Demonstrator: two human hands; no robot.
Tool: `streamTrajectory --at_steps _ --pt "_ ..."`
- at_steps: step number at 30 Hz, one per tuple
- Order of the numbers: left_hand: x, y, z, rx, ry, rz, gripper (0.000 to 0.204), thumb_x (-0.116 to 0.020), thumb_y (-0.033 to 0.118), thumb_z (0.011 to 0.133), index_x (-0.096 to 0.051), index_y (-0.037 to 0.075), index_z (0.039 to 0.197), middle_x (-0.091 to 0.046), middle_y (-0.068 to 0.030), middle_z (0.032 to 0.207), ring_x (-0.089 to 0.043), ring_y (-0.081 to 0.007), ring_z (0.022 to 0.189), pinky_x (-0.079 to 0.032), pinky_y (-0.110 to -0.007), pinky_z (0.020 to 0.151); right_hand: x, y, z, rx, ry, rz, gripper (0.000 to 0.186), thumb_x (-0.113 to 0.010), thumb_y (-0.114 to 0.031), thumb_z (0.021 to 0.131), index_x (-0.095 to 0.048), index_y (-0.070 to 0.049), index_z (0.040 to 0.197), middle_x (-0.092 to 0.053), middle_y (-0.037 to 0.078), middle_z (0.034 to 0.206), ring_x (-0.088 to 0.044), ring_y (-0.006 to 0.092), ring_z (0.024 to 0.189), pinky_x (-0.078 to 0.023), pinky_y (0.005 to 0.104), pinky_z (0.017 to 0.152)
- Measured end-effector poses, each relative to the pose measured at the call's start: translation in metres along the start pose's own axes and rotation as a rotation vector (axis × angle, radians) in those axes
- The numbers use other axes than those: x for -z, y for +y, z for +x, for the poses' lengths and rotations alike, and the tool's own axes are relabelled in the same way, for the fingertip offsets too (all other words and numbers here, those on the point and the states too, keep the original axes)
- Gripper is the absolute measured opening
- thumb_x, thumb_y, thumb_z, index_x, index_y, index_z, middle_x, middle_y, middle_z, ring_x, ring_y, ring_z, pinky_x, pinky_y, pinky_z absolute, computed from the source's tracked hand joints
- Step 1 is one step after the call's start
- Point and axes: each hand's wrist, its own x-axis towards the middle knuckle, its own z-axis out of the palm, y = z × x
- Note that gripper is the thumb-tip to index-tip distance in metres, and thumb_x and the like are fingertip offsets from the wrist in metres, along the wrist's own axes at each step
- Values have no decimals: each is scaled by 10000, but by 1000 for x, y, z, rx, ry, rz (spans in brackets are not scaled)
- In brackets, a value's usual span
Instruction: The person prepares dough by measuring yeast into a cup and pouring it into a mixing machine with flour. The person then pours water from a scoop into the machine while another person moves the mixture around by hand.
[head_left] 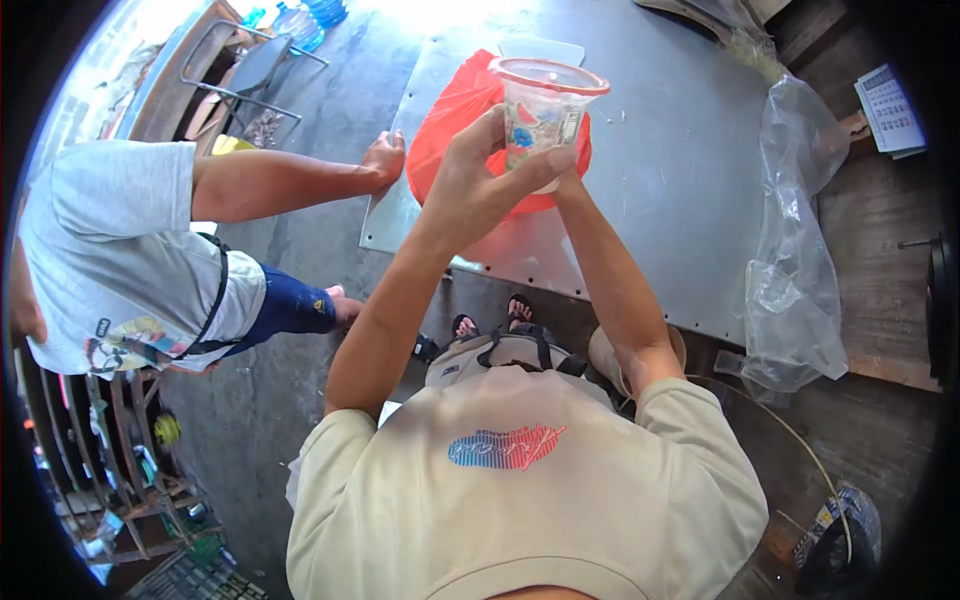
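Note:
A clear plastic cup point(548, 118) with coloured pictures and a reddish rim stands out above the metal tabletop. My left hand point(478, 172) is wrapped around its side, thumb across the front near the base. My right hand point(567, 183) reaches up behind the cup and the left thumb. Its fingers are hidden, so its grip does not show. Below and behind both hands, a red plastic bag point(452, 118) lies on the table. Just beyond the cup, a clear flat piece point(545, 49) shows at the bag's far edge.
The grey metal table point(670, 170) spreads ahead, with clear plastic sheeting point(790, 290) draped along its right side. On the left, another person's hand point(385, 160) rests at the table edge. A folding chair point(258, 68) and blue water bottles point(300, 28) stand at the far left.

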Motion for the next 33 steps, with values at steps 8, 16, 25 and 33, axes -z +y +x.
streamTrajectory --at_steps 8,16,25,33 --pt "-2 -25 25 58 -30 -176 417 -641 212 852 -506 -34 1160 -602 -69 1030 -581 -126 931 -481 -283 808 35 -112 -17 -183 -39 280 477 -483 -377 904 -499 -11 1208 -575 137 1126 -560 222 1041 -466 369 863" --pt "3 5 31 100 24 765 529 -735 423 703 -587 -24 944 -626 -143 810 -619 -259 747 -482 -362 668 27 -135 -23 207 -351 36 718 -689 -318 788 -337 -6 1331 -538 125 1162 -528 213 1099 -457 349 918" --pt "31 11 11 82 236 594 548 -763 302 702 -537 -4 1098 -605 -86 978 -584 -137 694 -466 -266 629 10 -118 -12 235 -181 -17 740 -790 -186 690 -390 0 1284 -518 113 1167 -522 194 1088 -479 322 868" --pt "46 15 -16 40 459 -54 255 -558 81 869 -507 -16 1100 -550 -154 1133 -575 -116 860 -459 -248 730 9 -102 -30 335 -256 -405 524 -707 -247 775 -493 -35 1205 -527 145 1163 -483 250 1134 -421 386 919"
